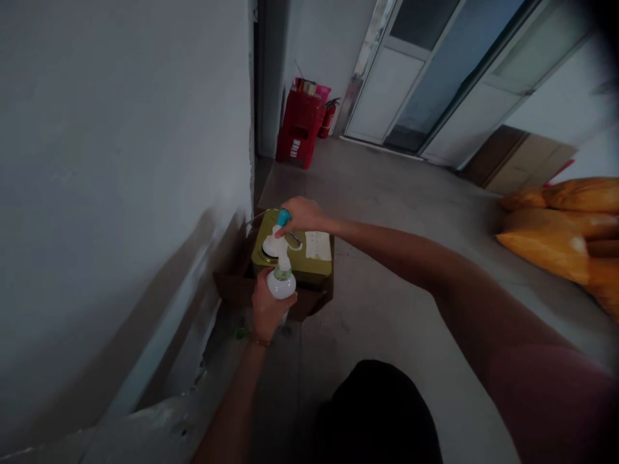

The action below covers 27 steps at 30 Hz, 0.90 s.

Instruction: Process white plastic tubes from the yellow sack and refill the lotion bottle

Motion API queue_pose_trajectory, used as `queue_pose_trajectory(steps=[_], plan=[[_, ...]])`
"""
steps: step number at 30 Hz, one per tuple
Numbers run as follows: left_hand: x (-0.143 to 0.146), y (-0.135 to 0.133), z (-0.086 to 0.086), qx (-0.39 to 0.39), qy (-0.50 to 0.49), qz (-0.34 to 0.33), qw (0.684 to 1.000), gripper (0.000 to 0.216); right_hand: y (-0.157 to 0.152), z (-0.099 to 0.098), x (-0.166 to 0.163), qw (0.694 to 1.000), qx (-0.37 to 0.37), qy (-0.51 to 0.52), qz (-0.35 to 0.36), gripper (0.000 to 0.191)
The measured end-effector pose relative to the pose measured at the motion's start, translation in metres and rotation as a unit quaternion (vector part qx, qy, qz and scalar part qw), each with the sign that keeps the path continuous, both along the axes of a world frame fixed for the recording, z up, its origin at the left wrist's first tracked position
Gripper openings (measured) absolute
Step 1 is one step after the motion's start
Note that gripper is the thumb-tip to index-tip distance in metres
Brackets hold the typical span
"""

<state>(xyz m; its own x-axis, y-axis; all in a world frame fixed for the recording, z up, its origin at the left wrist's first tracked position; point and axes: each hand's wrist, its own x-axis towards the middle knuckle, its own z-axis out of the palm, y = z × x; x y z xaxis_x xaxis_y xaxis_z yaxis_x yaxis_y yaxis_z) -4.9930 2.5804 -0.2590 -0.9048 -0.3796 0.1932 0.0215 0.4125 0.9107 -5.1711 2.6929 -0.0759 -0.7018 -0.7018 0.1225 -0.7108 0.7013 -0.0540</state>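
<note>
Left hand [267, 309] closed around a white bottle [281, 285], held upright over an olive-green square tin [309, 270], its neck meeting a white fitting [272, 245] at the tin's round opening. Right hand [302, 216] pinches a teal cap [284, 218] above the fitting. The tin sits on flattened cardboard [231, 288] against a grey wall [120, 193]. Orange sacks [556, 235] lie right; a red crate [298, 129] and fire extinguisher [329, 118] stand beyond.

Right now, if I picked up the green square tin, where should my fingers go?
Probably on the flat front and back walls of the olive-green tin, reaching in from the right, because its square body has straight sides and the wall crowds its left.
</note>
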Motion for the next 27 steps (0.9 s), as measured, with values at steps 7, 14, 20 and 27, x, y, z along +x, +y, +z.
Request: queue_pose_trajectory(steps=[7,14,20,27], plan=[[-0.008,-0.01,0.006,0.006,0.017,-0.02,1.0,0.083,-0.003,0.034,0.004,0.997,0.072,-0.013,0.015,0.033],[-0.007,-0.009,-0.001,0.026,0.025,-0.031,0.999,0.077,-0.023,0.032,0.003,0.981,0.195,-0.008,0.017,0.028],[-0.007,-0.007,-0.003,0.035,0.031,-0.026,0.999,0.078,-0.034,0.047,0.006,0.969,0.225,-0.096,0.032,0.028],[-0.012,-0.002,-0.012,0.059,0.052,-0.045,0.996,0.078,-0.043,0.038,0.006,0.965,0.242,-0.1,-0.025,0.018]])
